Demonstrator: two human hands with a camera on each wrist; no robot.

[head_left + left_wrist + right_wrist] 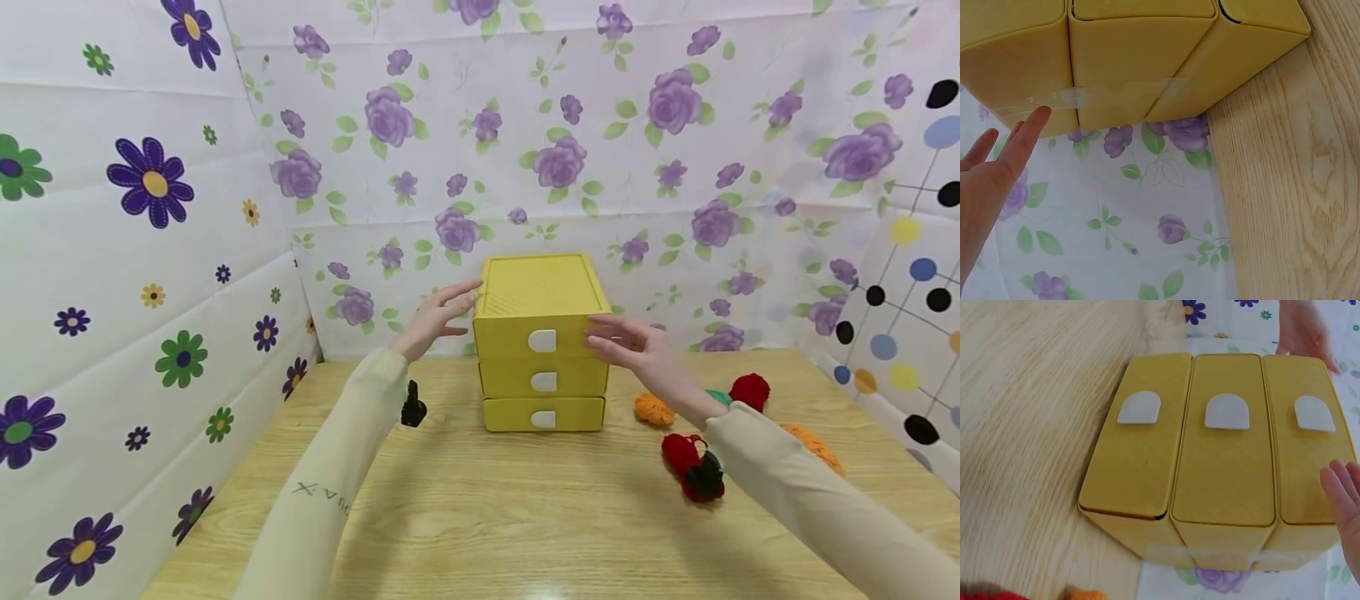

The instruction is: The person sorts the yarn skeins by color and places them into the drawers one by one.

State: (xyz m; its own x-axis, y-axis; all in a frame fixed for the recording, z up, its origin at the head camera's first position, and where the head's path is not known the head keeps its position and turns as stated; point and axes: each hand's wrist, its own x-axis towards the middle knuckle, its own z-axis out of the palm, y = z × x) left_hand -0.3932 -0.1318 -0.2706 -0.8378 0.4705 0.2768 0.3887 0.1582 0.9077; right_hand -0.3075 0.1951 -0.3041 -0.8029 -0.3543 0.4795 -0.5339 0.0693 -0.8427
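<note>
A yellow three-drawer box point(542, 337) stands on the wooden table, its drawers stacked and pushed in, each with a white rounded tab point(543, 341) on its front. My left hand point(437, 320) is at the box's upper left side, fingers extended toward it; in the left wrist view its fingertips overlap the side wall near a strip of clear tape point(1074, 97). At the upper right front corner is my right hand point(637, 350), fingers straight and slightly spread beside the top drawer. Neither hand holds anything.
Right of the box lie yarn bundles: orange point(654, 409), dark red point(750, 392), another orange point(813, 447) partly behind the right sleeve, and a red and dark green one point(693, 468). A small black object point(413, 406) is by the left forearm. Flowered cloth point(495, 108) hangs behind.
</note>
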